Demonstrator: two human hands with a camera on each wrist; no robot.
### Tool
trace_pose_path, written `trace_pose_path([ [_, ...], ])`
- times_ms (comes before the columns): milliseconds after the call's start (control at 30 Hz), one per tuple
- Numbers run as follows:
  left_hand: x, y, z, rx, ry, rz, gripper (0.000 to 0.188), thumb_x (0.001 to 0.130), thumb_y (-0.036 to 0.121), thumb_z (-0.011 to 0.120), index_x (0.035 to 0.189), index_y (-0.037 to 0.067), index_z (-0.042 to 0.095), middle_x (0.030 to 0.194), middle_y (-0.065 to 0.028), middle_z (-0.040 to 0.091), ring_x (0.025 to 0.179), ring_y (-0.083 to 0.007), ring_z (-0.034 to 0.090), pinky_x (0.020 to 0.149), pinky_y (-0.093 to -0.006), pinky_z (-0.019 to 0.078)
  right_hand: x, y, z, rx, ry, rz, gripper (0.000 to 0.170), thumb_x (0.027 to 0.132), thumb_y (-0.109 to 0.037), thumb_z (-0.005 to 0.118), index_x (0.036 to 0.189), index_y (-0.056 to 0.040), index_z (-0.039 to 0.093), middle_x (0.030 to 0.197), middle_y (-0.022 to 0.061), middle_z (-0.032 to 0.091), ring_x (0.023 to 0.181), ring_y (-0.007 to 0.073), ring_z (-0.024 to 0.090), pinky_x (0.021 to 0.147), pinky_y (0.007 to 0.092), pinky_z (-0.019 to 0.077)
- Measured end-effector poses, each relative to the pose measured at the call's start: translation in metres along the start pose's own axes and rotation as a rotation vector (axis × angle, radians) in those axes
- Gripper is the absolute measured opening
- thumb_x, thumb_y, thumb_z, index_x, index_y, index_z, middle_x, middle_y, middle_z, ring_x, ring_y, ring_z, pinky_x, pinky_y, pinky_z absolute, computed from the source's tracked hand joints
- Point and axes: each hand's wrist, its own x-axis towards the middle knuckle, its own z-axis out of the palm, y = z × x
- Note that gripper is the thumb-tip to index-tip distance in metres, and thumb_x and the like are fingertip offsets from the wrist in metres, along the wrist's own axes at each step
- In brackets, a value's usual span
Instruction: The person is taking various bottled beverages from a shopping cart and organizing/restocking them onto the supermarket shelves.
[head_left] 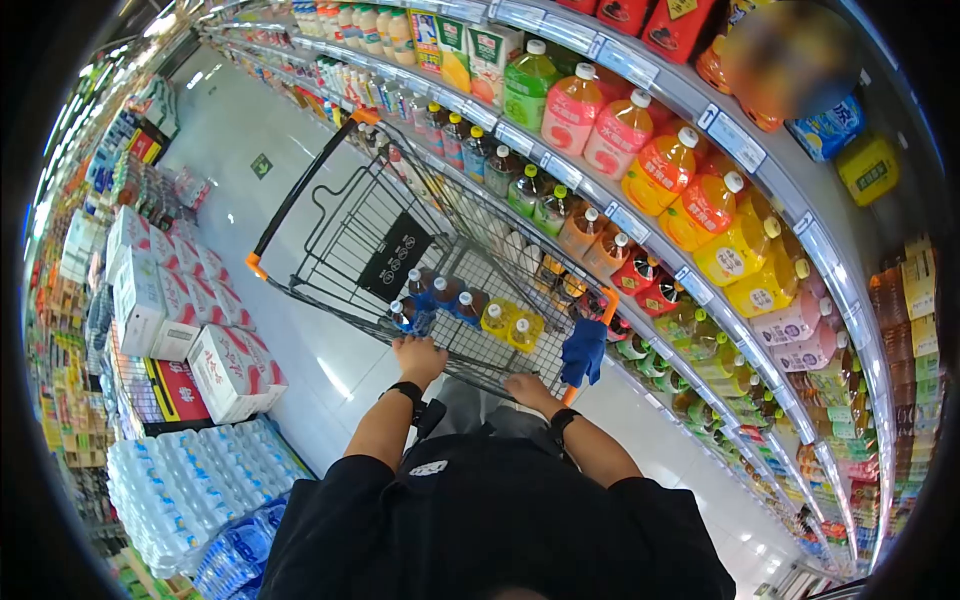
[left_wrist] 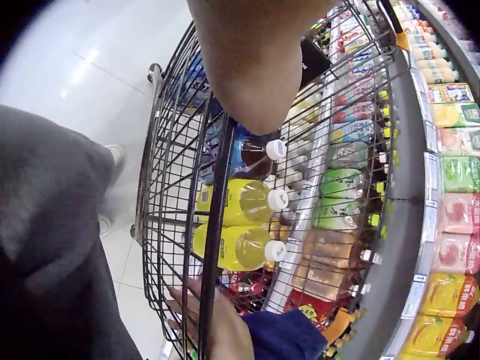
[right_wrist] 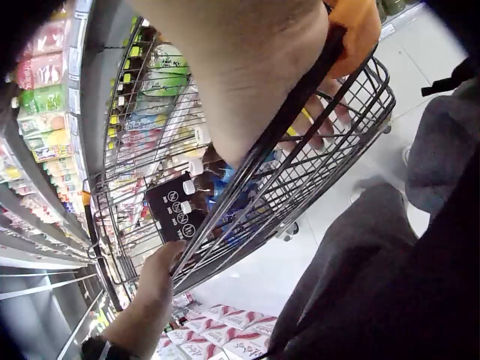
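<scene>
A black wire shopping cart (head_left: 300,245) with orange corners stands in front of me. My left hand (head_left: 420,360) grips its near top rail towards the left, and my right hand (head_left: 530,388) holds the same rail near the right corner. In the right wrist view, the right hand's fingers (right_wrist: 319,127) hang over the rail. Inside the cart stand several dark bottles with blue labels (head_left: 445,292) and white caps, beside two yellow drink bottles (head_left: 522,330). A dark blue cloth (head_left: 583,350) hangs at the cart's right corner, close to my right hand.
Along the right runs a long shelf (head_left: 640,70) packed with drink bottles, close beside the cart. To the left stand stacked white and red cartons (head_left: 235,370) and shrink-wrapped water bottles (head_left: 190,490). Pale tiled floor (head_left: 235,130) stretches along the aisle ahead.
</scene>
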Motion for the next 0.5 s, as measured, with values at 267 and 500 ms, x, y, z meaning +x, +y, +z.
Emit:
trace_pose_path([
  [267,0.063,-0.003,0.069,-0.198,-0.373,0.141,0.050,0.073,0.041,0.053,0.104,0.004,0.061,0.107,-0.0164,0.062,0.107,-0.0329,0.055,0.091,-0.0502,0.0372,0.042,0.002,-0.003,-0.189,-0.105,0.045,0.031,0.076,-0.032,0.058,0.086,-0.0040,0.063,0.083,0.0159,0.065,0.082,0.0337,0.062,0.073,0.0414,0.0482],
  [500,0.125,-0.014,0.067,-0.548,-0.386,0.216,0.037,0.079,0.035,0.056,0.102,0.006,0.057,0.099,-0.0163,0.062,0.091,-0.0306,0.061,0.077,-0.0452,0.0467,0.136,-0.055,-0.017,-0.110,0.070,-0.155,0.027,0.078,-0.025,0.058,0.098,-0.0078,0.059,0.075,0.0131,0.064,0.072,0.0294,0.064,0.066,0.0387,0.0489],
])
